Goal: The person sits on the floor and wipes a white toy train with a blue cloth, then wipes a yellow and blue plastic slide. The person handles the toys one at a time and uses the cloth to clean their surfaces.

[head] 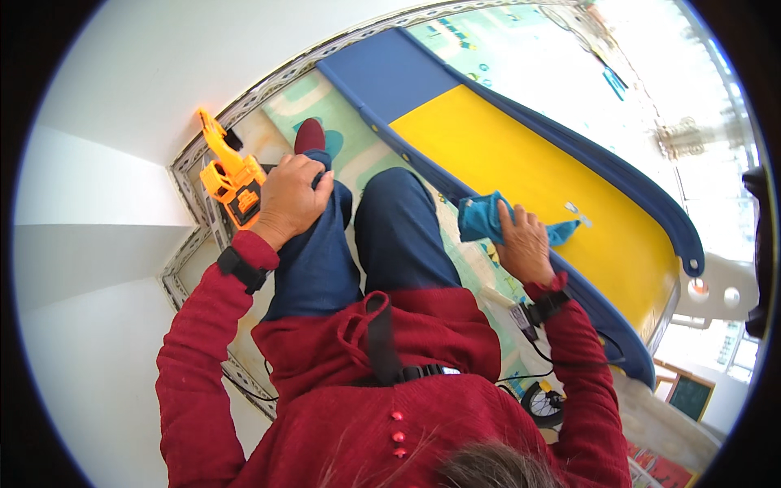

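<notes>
My right hand (pixel 525 245) grips a folded blue cloth (pixel 482 218) at the near side rail of a plastic children's slide. One end of the cloth sticks out past my fingers over the yellow sliding surface (pixel 549 183). The slide's side rails and flat end panel (pixel 390 70) are blue. My left hand (pixel 294 194) rests on my left knee, fingers bent over the jeans; whether anything lies under the palm is hidden. Just left of that hand stands an orange toy excavator (pixel 235 177) with a black base.
A patterned play mat (pixel 366 146) lies under the slide and my feet. White walls with a patterned border (pixel 183 158) close in on the left. At lower right are a small spoked wheel (pixel 543 404), a black cable and a green board (pixel 689 396) in a wooden frame.
</notes>
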Tool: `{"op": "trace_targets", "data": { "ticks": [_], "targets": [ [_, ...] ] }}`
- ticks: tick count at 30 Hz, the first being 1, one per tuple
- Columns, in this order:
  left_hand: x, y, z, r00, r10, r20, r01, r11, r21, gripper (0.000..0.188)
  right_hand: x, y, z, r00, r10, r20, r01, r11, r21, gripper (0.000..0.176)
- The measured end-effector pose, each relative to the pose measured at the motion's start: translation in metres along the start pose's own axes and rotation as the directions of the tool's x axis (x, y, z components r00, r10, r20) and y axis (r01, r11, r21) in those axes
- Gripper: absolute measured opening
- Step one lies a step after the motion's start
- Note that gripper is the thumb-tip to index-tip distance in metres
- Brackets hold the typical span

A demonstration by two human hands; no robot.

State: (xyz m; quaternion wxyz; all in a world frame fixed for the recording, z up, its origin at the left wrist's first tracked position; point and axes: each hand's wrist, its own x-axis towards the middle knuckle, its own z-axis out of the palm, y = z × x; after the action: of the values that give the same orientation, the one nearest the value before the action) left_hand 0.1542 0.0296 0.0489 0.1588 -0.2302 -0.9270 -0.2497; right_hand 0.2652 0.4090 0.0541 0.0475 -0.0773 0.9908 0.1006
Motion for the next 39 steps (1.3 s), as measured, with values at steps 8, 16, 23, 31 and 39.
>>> {"op": "trace_targets", "data": {
  "ticks": [8,16,23,31,39],
  "targets": [
    [0.012,-0.006,-0.001,0.984,-0.142,0.111,0.148,0.988,-0.043,0.016,0.157,-0.063,0.114,0.988,-0.04,0.149,0.026,0.995,0.095,0.048],
    [0.023,-0.01,0.0,0.959,-0.206,0.195,0.222,0.973,-0.061,0.014,0.233,-0.089,0.165,0.971,-0.239,0.031,0.235,0.967,0.093,0.029],
    [0.026,-0.006,0.006,0.945,-0.234,0.228,0.243,0.97,-0.012,0.016,0.246,-0.095,0.167,0.963,-0.229,0.14,0.224,0.973,0.052,0.016],
    [0.019,-0.002,0.009,0.963,-0.2,0.181,0.198,0.98,0.027,0.018,0.128,-0.039,0.098,0.954,-0.267,0.14,0.268,0.963,0.011,0.013],
    [0.002,-0.002,0.005,0.979,-0.186,0.087,0.185,0.983,0.021,0.027,-0.011,0.019,-0.004,0.968,-0.212,0.133,0.229,0.965,-0.128,0.012]
  ]
}}
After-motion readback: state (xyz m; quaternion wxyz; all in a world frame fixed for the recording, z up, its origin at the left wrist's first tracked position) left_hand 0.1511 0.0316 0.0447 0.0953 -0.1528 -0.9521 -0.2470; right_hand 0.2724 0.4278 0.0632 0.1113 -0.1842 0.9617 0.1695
